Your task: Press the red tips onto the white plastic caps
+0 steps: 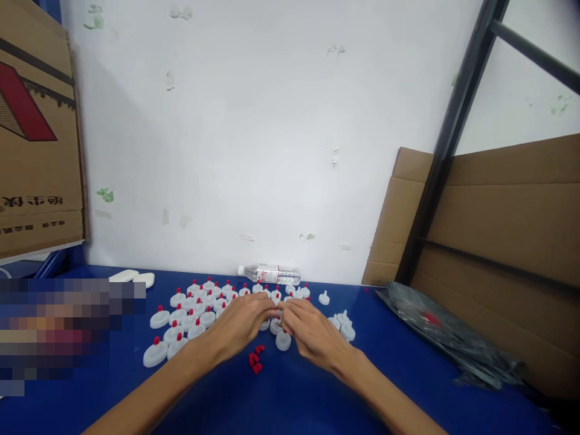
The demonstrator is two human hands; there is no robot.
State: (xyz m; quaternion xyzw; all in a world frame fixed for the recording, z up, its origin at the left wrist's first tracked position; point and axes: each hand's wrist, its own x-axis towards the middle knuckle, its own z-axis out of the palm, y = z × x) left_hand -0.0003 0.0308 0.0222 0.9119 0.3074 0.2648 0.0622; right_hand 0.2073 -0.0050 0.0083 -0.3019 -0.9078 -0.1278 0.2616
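My left hand point(244, 317) and my right hand point(310, 323) meet over the middle of the table, fingers of both closed in a pinch. A pale plastic piece point(278, 313) shows between the fingertips; it looks like a white nozzle cap, mostly hidden by the fingers. Rows of white nozzle caps with red tips point(155, 351) stand upright to the left of and behind my hands. Just below the fingers is another white nozzle cap point(283, 341). Several loose red tips point(255, 360) lie in front of my left hand. Untipped white caps point(347, 329) sit beside my right hand.
A clear plastic bottle point(276, 275) lies on its side against the wall. Grey plastic bags point(448, 332) are piled at the right. Cardboard point(512, 229) leans by a dark metal frame point(446, 163). At the left are a large box point(38, 145) and white oval pieces point(144, 280).
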